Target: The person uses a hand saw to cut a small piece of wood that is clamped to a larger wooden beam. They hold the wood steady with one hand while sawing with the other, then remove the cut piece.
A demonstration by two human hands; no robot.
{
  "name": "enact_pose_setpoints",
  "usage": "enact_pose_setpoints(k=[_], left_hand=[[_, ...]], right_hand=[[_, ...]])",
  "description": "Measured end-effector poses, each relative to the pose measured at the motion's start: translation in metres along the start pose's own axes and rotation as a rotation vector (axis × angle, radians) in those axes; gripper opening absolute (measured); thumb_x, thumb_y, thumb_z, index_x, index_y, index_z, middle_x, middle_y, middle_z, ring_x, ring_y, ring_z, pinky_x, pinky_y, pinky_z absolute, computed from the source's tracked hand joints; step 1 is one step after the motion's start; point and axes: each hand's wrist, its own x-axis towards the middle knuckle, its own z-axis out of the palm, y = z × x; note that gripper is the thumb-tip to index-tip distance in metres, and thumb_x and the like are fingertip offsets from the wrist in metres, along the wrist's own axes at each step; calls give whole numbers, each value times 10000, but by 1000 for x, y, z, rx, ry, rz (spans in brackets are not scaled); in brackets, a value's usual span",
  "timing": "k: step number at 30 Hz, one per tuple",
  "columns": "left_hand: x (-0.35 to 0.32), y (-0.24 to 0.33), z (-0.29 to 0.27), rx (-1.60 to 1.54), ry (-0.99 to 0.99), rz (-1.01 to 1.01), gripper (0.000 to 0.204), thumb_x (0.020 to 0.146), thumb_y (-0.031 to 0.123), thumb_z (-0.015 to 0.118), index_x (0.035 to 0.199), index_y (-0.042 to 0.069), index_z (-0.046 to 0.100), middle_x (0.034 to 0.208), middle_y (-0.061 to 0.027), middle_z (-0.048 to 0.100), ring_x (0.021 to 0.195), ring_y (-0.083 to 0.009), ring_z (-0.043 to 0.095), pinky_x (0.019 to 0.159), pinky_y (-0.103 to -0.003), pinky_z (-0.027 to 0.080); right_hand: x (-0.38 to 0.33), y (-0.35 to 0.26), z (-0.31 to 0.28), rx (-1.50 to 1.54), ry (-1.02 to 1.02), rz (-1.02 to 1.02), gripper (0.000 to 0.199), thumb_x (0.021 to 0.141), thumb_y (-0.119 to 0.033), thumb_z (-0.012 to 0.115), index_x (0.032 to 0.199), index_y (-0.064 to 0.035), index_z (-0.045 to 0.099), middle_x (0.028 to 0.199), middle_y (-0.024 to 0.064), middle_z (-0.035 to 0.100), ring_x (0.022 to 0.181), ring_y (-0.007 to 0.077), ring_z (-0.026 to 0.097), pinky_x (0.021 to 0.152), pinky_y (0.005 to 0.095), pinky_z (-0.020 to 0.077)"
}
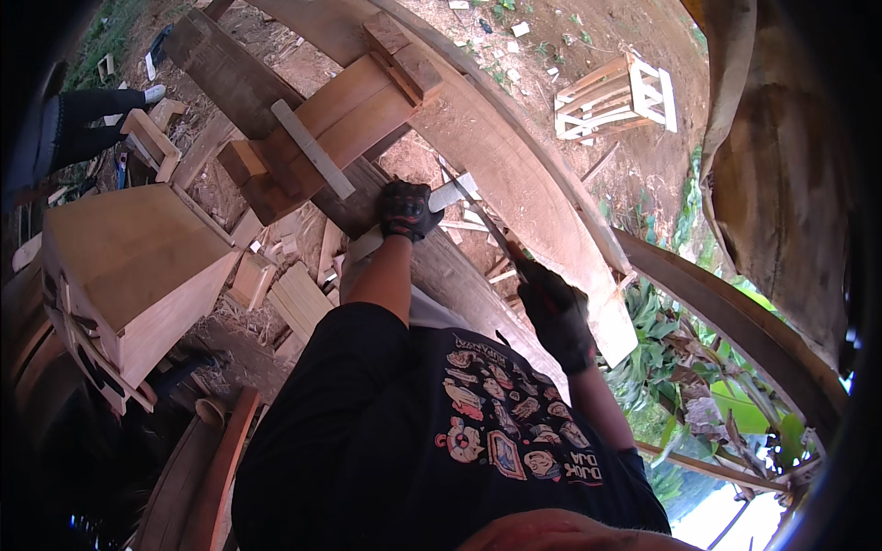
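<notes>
My left hand (406, 209), in a black glove, presses a pale wooden strip (455, 193) down on a dark plank (459, 275) that runs toward my body. In my right hand (556, 317), also black-gloved, is the handle of a hand saw (482, 219). Its thin blade slants up and left and crosses the strip just right of my left hand. My black printed shirt hides the near end of the plank.
A reddish board assembly (340, 119) with a pale slat lies beyond my left hand. A wide pale plank (514, 156) curves to the right. A pale wooden box (138, 266) stands at left, with offcuts (294, 298) beside it. A slatted stool (617, 94) stands on dirt at the back. Another person's leg (92, 115) is far left, plants (680, 367) right.
</notes>
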Motion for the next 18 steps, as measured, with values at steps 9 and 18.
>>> enact_pose_setpoints(k=[9, 18], left_hand=[[2, 4, -6, 36, 135, 37, 376, 784, 542, 799, 857, 172, 788, 807, -113, 768, 820, -323, 741, 786, -470, 564], [-4, -2, 8, 32, 153, 41, 423, 799, 565, 821, 937, 169, 764, 919, -138, 777, 940, -339, 730, 920, -500, 533]], right_hand=[[109, 45, 74, 73, 66, -76, 474, 1027, -176, 698, 1499, -195, 657, 1267, 165, 772, 1082, 379, 770, 922, 456, 611], [-56, -16, -44, -51, 20, 66, 545, 975, -61, 728, 1485, -248, 689, 1207, 122, 811, 1074, 313, 794, 925, 393, 620]])
